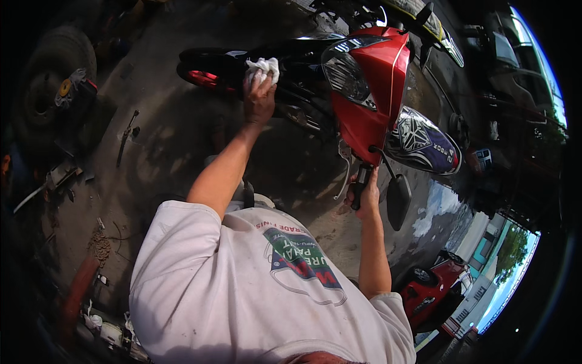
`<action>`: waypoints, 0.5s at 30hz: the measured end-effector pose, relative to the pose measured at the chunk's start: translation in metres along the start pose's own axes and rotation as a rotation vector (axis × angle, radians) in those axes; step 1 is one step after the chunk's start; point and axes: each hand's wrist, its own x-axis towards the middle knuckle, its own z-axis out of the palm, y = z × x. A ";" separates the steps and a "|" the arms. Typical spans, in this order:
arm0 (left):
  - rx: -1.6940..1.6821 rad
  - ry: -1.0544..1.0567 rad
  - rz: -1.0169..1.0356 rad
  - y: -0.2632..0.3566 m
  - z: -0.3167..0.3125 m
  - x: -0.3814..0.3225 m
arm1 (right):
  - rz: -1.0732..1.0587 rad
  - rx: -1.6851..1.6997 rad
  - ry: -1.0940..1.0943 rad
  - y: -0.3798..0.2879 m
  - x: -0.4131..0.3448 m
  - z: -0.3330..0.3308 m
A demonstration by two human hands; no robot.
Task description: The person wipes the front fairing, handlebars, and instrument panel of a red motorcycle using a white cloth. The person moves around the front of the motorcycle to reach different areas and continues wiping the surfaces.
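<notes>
My left hand (pixel 259 98) presses a crumpled white cloth (pixel 264 66) against the dark front end of a motorcycle, just behind its front wheel (pixel 200 73) with a red rim. Parts of the fingers are hidden in the cloth's folds. Around a black handlebar grip (pixel 362 179) my right hand (pixel 368 198) is closed. Beside that hand are a silver lever (pixel 346 175) and a black mirror (pixel 398 202). Red front bodywork (pixel 384 63) with a clear headlight (pixel 348 73) spans the upper middle. The seat (pixel 420 139) bears a printed cover.
A second motorcycle (pixel 418 18) stands beyond. At the left are a large tyre (pixel 43 86) and a metal tool (pixel 127 136) on the concrete floor (pixel 154 141). A chain heap (pixel 101 245) lies lower left. A red car (pixel 429 291) is parked at the lower right.
</notes>
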 end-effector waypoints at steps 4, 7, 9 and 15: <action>-0.280 -0.205 0.308 0.128 -0.004 -0.058 | 0.044 -0.021 -0.067 -0.005 -0.008 -0.002; -0.225 -0.136 0.263 0.082 0.008 -0.049 | 0.059 0.006 -0.086 -0.003 -0.006 -0.009; -0.151 0.091 -0.055 0.017 0.010 -0.031 | 0.081 0.033 -0.082 -0.003 -0.007 -0.006; -0.229 0.158 -0.297 0.016 0.027 -0.058 | 0.068 0.014 -0.123 0.000 0.007 -0.014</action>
